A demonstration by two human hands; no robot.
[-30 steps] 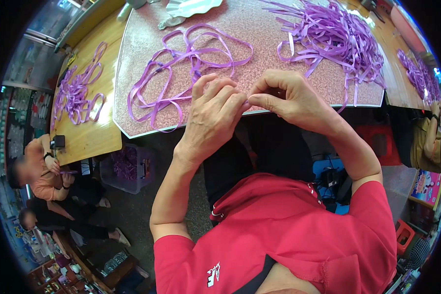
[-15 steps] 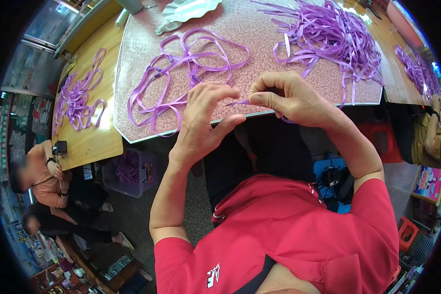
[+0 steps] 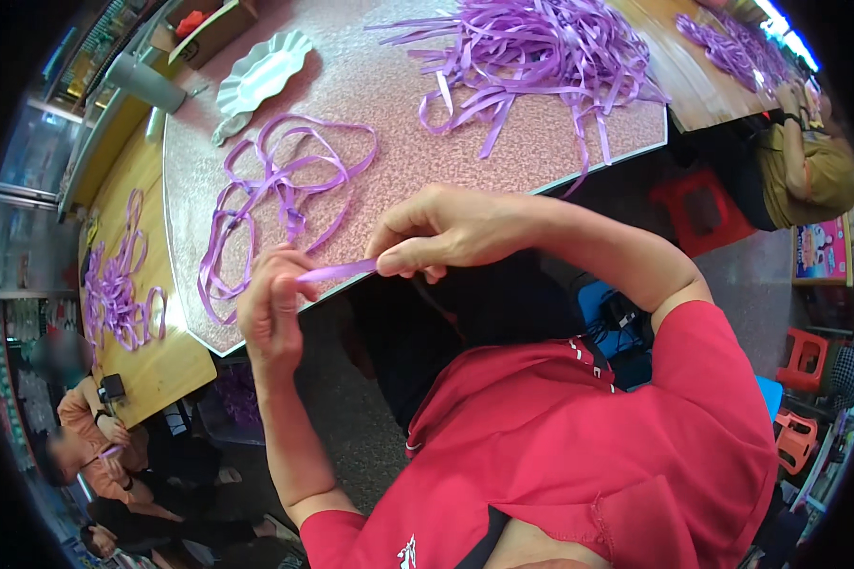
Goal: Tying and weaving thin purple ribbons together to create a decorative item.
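A short stretch of purple ribbon point(image 3: 337, 272) runs between my two hands, just in front of the table's near edge. My right hand point(image 3: 446, 232) pinches one end of it between thumb and bent fingers. At the other end, my left hand point(image 3: 277, 299) has its fingers closed on the ribbon. Beyond my left hand, several looped purple ribbons point(image 3: 280, 175) with small joints lie on the pink speckled table mat point(image 3: 389, 152). Farther right, a large heap of loose purple ribbons point(image 3: 560, 57) spreads over the mat, some ends hanging past its edge.
A pale scalloped dish point(image 3: 266, 76) and a grey cylinder point(image 3: 145, 82) stand at the back left. More purple ribbons point(image 3: 123, 284) lie on the wooden table to the left. A person point(image 3: 807, 161) sits at the right; others sit lower left. Red stools point(image 3: 702, 209) stand nearby.
My left hand has gone from spread fingers to closed on the ribbon, which now stretches between both hands. Both hands sit farther left and lower in the picture as the view shifted.
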